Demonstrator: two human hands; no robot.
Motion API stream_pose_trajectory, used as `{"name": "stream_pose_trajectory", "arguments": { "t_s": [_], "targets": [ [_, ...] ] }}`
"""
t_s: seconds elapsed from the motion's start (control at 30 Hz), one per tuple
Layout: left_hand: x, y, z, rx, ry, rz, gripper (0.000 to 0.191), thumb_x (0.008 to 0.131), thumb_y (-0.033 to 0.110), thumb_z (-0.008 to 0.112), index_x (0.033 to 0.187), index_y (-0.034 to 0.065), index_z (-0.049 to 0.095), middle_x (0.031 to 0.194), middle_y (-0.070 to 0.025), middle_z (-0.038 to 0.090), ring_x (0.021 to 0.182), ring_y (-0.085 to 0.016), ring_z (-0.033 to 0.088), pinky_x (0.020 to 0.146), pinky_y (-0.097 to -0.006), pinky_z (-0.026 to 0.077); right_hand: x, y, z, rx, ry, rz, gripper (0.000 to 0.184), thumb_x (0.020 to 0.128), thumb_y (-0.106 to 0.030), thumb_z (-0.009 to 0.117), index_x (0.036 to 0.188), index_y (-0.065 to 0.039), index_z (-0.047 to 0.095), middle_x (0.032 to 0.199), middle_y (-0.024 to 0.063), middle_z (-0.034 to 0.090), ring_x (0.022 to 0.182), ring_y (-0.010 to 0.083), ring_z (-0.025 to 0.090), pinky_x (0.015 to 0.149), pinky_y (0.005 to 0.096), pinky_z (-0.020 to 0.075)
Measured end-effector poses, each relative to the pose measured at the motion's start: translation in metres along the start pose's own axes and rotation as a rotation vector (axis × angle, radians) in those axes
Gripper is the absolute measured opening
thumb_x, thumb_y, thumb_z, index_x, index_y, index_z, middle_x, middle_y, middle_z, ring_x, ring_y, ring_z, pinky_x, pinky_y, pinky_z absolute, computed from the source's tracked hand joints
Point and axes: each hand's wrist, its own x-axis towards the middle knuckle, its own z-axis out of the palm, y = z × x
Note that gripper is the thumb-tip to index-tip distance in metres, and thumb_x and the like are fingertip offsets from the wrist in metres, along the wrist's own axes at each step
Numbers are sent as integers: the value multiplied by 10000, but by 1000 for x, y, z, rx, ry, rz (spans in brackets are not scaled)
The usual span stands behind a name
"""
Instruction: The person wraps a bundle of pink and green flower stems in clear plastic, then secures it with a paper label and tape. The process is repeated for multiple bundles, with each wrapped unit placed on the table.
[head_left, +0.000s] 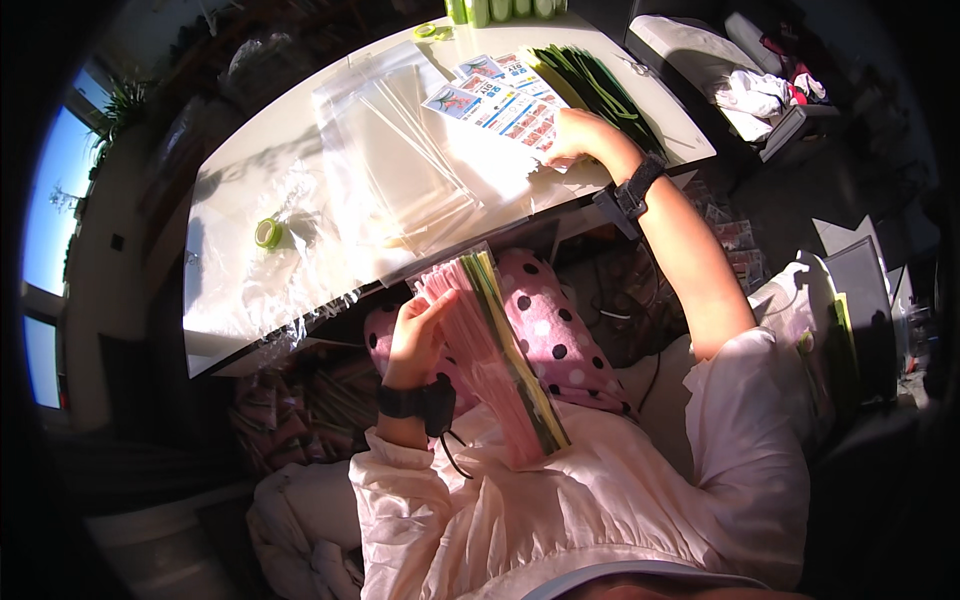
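My left hand (420, 330) holds a long clear plastic bag filled with fuzzy craft stems (487, 360), apparently pipe cleaners, over my lap. Pink stems make up most of the bundle, with dark green and yellow ones along its right side. Across the table, my right hand (576, 139) grips the lower right edge of a printed sheet (499, 112) with pictures and writing; some fingertips are hidden. More printed sheets (517, 67) lie just behind it. Right beside them is a heap of loose dark green stems (592, 82).
Flat clear plastic bags (405, 142) cover the middle of the white table (247, 165). A green tape roll (268, 233) stands at the left near crumpled clear film (300, 285). Green rolls (502, 10) line the far edge. Scissors (636, 66) lie at the right.
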Motion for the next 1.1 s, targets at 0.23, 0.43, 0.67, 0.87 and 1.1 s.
{"name": "stream_pose_trajectory", "arguments": {
  "t_s": [0.23,0.43,0.67,0.87,1.1],
  "targets": [
    [0,-10,-6,-63,-57,34,167,893,138,620,731,113,588,569,81,507,455,-3,412,420,-173,284,-31,-15,-9,-31,175,-81,259,762,-136,615,920,65,656,900,268,644,853,342,656,760,386,511],
    [-9,-21,-21,-68,-157,275,212,957,134,497,1105,0,571,904,5,624,761,-52,562,649,-177,422,-124,-35,41,192,899,-104,160,906,-82,500,1017,14,564,798,192,649,740,259,662,620,330,491],
    [-8,-18,-21,123,-168,351,391,939,65,505,1316,5,421,1234,-59,538,1127,-116,503,942,-254,407,-200,-56,169,1430,101,-205,127,932,-48,476,977,19,574,841,-34,560,795,51,496,733,204,427],
    [-2,-3,-28,-25,-252,281,255,892,58,580,1141,4,585,1045,-37,638,954,-103,593,841,-249,462,-214,-62,200,1312,-125,71,152,911,-15,475,1020,8,579,899,-28,572,837,45,513,784,232,471],
    [-5,3,-25,21,-191,210,137,852,68,651,973,6,673,910,-28,674,804,-67,610,734,-213,475,-202,-47,182,1218,-373,-233,237,911,10,449,1105,24,584,1018,38,610,949,110,563,838,309,503]
  ]
}}
